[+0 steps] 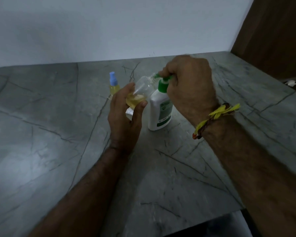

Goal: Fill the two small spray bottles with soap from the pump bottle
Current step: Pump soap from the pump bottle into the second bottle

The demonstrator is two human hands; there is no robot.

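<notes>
Pump bottle (161, 108) upright on grey veined counter (58, 134), pale wall (109, 23) behind. Right hand (190, 86) grips its green pump head; left hand (126, 113) holds tilted open spray bottle (142, 89), mouth at nozzle.

A single head-worn wide-angle camera is looking forward and steeply down onto the grey veined table (58, 134), sitting close above it. Both forearms are entering from the bottom edge and running up toward the middle of the frame, where the hands are meeting near the lens. The pale wall (109, 28) is filling the upper part, bowed by the wide lens, and a brown wooden panel (277, 31) is occupying the upper right corner.
</notes>
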